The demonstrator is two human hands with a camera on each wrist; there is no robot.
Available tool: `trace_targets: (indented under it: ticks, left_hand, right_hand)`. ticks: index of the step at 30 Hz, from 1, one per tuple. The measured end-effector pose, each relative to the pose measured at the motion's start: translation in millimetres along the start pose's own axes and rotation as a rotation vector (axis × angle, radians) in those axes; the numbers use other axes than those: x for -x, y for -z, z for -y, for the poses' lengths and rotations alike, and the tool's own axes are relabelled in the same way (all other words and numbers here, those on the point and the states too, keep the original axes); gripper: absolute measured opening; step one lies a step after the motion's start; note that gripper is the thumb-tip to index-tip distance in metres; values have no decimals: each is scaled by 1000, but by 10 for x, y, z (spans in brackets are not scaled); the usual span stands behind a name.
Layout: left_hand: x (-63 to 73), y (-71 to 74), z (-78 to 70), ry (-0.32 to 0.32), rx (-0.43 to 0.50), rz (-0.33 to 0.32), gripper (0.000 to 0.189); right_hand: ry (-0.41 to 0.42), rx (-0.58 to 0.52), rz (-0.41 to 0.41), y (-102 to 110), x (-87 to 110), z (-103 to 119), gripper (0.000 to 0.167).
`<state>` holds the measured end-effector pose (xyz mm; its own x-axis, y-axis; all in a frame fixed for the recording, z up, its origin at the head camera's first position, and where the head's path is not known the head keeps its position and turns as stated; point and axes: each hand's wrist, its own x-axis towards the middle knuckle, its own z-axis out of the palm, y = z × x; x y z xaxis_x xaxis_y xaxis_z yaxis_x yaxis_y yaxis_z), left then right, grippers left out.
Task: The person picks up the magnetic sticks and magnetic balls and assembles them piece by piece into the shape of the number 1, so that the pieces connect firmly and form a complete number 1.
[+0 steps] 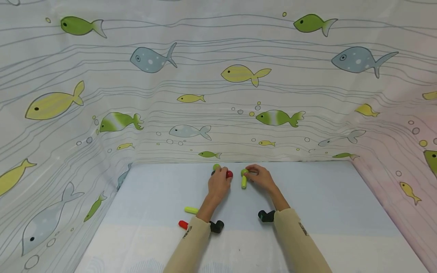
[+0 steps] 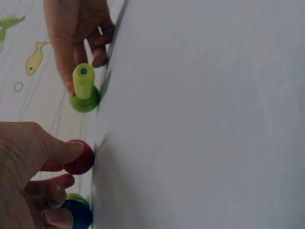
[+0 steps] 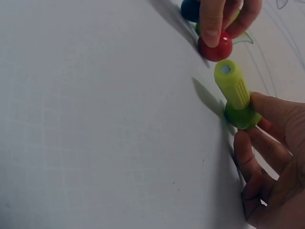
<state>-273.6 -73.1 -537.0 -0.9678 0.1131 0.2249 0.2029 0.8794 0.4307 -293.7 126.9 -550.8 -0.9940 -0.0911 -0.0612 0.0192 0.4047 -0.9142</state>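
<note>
Near the far edge of the table, my left hand (image 1: 219, 184) pinches a red ball (image 2: 79, 157) between thumb and fingers. Its other fingers touch a dark blue ball (image 2: 77, 214), and a green ball (image 1: 216, 166) sits just beyond. To the right, my right hand (image 1: 262, 178) holds another green ball (image 3: 240, 116) between thumb and fingers. A ridged yellow-green stick (image 3: 232, 89) is joined to this ball and points toward me. The stick's near end (image 2: 84, 71) has a small bluish spot and touches nothing.
On the table (image 1: 164, 197), a yellow stick (image 1: 191, 209) and a red stick (image 1: 183, 224) lie by my left forearm. A black bent piece (image 1: 217, 226) sits close by, partly behind the sleeve. Another black bent piece (image 1: 265, 216) lies beside my right sleeve. A fish-patterned sheet (image 1: 218, 113) surrounds the table.
</note>
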Motion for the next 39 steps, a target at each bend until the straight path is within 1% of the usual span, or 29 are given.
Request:
trace_targets:
  ticks: [7, 10, 15, 21, 25, 27, 31, 35, 39]
  left_hand:
    - [7, -27, -1, 1, 64, -6, 28]
    - [15, -23, 2, 4, 90, -1, 28]
    - [45, -1, 13, 7, 158, 4, 25]
    - [78, 65, -13, 11, 207, 31, 24]
    - [111, 133, -41, 23, 232, 57, 25]
    - [132, 163, -47, 26, 254, 77, 25]
    - [173, 209, -51, 17, 298, 137, 24]
    - [214, 260, -61, 3, 368, 220, 24]
    - [242, 276, -68, -20, 453, 309, 26]
  right_hand:
    - [-3, 7, 5, -8, -10, -16, 36]
    - [-1, 10, 7, -6, -13, -19, 35]
    - [9, 13, 14, 6, -16, -24, 35]
    - [29, 5, 9, 35, -29, -30, 34]
    - [18, 3, 17, 41, -29, -19, 35]
    - [7, -1, 19, 37, -26, -13, 35]
    - [-5, -7, 12, 22, -28, -12, 34]
    - [1, 0, 9, -1, -38, -20, 34]
    - [-3, 23, 3, -15, -27, -7, 34]
